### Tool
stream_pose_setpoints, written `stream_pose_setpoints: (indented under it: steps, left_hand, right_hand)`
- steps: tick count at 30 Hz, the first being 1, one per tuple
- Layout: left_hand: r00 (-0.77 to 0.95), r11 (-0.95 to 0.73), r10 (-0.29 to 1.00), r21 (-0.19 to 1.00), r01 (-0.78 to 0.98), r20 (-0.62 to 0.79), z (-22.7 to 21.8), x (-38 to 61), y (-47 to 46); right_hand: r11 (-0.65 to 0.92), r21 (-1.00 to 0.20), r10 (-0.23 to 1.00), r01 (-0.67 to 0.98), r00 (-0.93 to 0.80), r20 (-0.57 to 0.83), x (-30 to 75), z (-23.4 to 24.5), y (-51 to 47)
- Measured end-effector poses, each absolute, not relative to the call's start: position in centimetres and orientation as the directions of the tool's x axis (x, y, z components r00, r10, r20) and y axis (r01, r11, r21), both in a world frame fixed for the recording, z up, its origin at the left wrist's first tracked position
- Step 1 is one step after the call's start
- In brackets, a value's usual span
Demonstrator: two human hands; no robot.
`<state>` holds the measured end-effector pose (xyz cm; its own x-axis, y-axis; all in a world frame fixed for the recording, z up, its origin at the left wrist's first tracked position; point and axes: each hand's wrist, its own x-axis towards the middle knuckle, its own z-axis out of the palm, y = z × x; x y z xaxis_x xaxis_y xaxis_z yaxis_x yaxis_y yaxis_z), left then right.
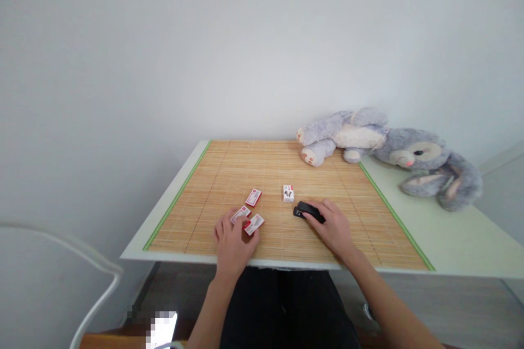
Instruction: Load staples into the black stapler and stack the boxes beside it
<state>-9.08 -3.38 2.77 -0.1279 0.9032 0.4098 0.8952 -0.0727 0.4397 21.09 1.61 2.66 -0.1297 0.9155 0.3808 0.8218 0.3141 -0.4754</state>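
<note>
My left hand [234,240] is closed on a small red-and-white box [254,224], gripped between thumb and forefinger, slightly tilted above the mat. Beside its fingertips, partly covered by them, is a second red-and-white box [240,214]. A third such box [253,197] lies flat just beyond. My right hand [333,224] is wrapped around a black stapler [309,211], whose front end points left; the rear part is hidden under the palm. Between the hands and farther back sits a white box [288,193] with a dark picture of clips on it.
A bamboo mat [262,166] with green edges covers much of the white table [458,245]. Along the wall at the back right lies a large grey plush rabbit [368,139], its legs resting on the mat. A white cable [98,262] curves at the lower left.
</note>
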Motion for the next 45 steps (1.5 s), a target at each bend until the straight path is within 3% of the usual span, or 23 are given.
stream_pose_setpoints:
  steps: [11, 30, 45]
  left_hand:
    - [-0.118, -0.061, 0.937, 0.485, 0.872, 0.329, 1.2, -12.4, -1.4]
    - [0.043, -0.121, 0.966, 0.301, 0.946, 0.253, 2.2, -9.4, 0.4]
    - [-0.250, 0.171, 0.915, 0.256, 0.951, 0.316, 2.1, -12.8, -0.9]
  right_hand:
    - [0.368, -0.397, 0.841, 0.841, -0.118, 0.528, 21.1, 0.9, 1.9]
    - [0.358, -0.409, 0.847, 0.839, -0.108, 0.520, 20.8, 0.8, 1.8]
    - [0.353, -0.409, 0.845, 0.842, -0.099, 0.526, 20.8, 1.2, 1.7]
